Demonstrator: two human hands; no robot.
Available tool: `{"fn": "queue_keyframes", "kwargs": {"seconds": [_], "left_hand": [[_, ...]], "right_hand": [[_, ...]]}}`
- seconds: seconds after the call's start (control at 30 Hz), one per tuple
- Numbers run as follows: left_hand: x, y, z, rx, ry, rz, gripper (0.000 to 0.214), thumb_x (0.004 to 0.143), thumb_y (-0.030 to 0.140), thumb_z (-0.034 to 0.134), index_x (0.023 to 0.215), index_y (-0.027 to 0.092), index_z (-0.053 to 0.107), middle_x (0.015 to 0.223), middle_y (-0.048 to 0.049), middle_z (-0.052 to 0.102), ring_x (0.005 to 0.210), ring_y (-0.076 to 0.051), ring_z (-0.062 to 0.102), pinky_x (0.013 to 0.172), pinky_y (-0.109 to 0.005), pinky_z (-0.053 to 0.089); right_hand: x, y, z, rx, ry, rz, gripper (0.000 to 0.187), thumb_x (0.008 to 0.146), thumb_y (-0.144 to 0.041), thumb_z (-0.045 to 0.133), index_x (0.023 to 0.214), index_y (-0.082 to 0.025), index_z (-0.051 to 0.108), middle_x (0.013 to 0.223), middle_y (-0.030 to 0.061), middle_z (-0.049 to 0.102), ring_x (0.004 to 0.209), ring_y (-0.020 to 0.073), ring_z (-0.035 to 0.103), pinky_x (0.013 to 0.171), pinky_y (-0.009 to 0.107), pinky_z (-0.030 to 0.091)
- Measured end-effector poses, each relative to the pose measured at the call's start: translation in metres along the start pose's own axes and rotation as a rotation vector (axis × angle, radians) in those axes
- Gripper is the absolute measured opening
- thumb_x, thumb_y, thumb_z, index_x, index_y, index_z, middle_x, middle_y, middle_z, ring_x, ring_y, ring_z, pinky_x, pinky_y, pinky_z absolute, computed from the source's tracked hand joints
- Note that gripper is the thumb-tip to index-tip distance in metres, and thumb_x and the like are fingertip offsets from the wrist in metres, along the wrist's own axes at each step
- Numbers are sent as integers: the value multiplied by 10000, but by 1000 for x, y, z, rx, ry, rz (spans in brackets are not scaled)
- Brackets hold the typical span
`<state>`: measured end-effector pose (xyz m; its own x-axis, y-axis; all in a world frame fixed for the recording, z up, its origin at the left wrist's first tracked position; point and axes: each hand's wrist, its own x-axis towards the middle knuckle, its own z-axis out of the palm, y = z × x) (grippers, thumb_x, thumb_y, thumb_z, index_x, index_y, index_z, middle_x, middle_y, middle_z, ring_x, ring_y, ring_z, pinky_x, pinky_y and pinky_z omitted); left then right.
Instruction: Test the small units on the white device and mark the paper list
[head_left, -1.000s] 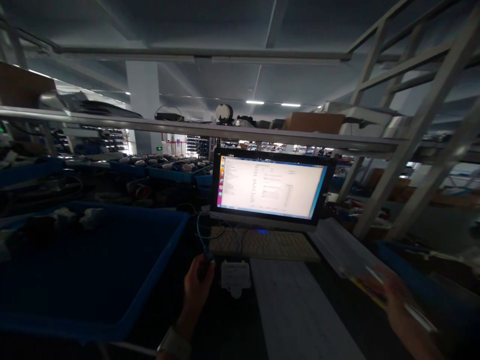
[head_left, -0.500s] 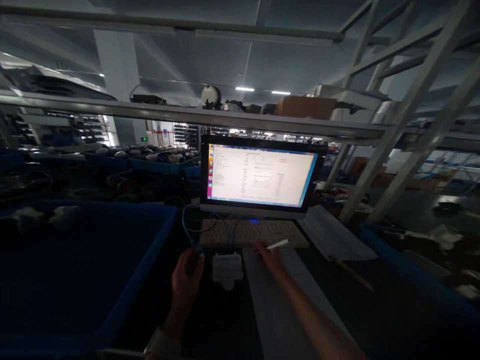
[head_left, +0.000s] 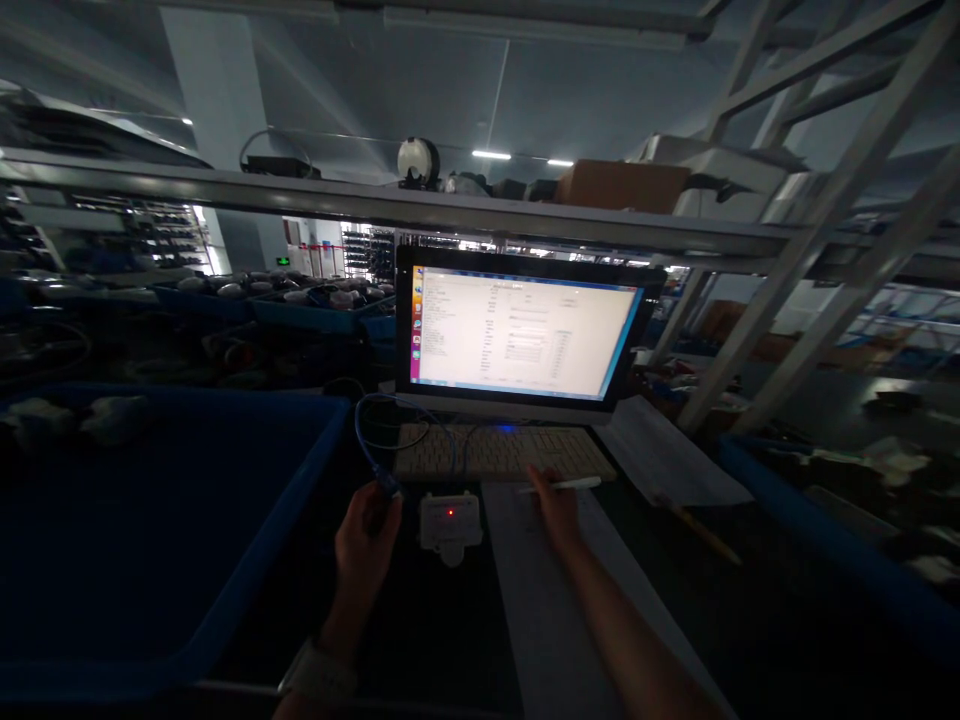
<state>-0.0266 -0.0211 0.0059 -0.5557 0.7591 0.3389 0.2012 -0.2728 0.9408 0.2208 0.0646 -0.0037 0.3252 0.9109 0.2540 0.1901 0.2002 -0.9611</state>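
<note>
Work in hand, as I judge it: the left hand [head_left: 365,535] pinches the plug end of the blue cable [head_left: 367,440] just beside the left edge of the white module [head_left: 449,518], at lower centre of the frame, with its red lamp lit; the right hand [head_left: 556,503] is closed around a white pen [head_left: 566,485] and rests on the paper strip [head_left: 540,600] below the keyboard [head_left: 495,455]; any move of the plug would call for keeping it in line with the module's side. Count: one module, one cable, one pen, one keyboard, one monitor [head_left: 521,335], two hands.

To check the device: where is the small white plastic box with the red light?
Head view, low centre: the small white plastic box lies before the pale keyboard, between the left hand and the right hand.
</note>
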Motion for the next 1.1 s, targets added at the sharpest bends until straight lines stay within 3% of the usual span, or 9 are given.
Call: {"fn": "queue_keyframes", "kwargs": {"seconds": [0.3,0.77,0.97,1.1], "left_hand": [[1,2,-3,25,-4,-12,366,630,425,658,890,177,589,888,-77,695,805,-212,671,731,-328,557],[3,-6,-3,42,1,9,391,623,442,662,903,177,593,896,-77,688,823,-212,665,756,-334,547],[2,-4,-2,41,0,8,380,625,446,653,893,183,594,874,-71,691,803,-210,666,735,-330,550],[2,-4,-1,52,4,25,378,631,447,649,895,184,591,876,-70,692,808,-211,666,742,-335,550]], "right_hand": [[0,1,0,59,43,40,304,615,-424,561,461,-231,383,397,-59,384,447,119,384,481,271,306],[4,8,0,65,92,54,318,620,-456,553,467,-233,385,397,-58,381,430,117,384,453,262,312],[3,4,0,6,72,7,282,616,-438,516,474,-239,375,398,-57,378,435,123,384,464,267,307],[-3,-5,7,-38,-26,-79,292,596,-449,511,457,-238,363,414,-57,369,459,116,368,485,262,299]]}}
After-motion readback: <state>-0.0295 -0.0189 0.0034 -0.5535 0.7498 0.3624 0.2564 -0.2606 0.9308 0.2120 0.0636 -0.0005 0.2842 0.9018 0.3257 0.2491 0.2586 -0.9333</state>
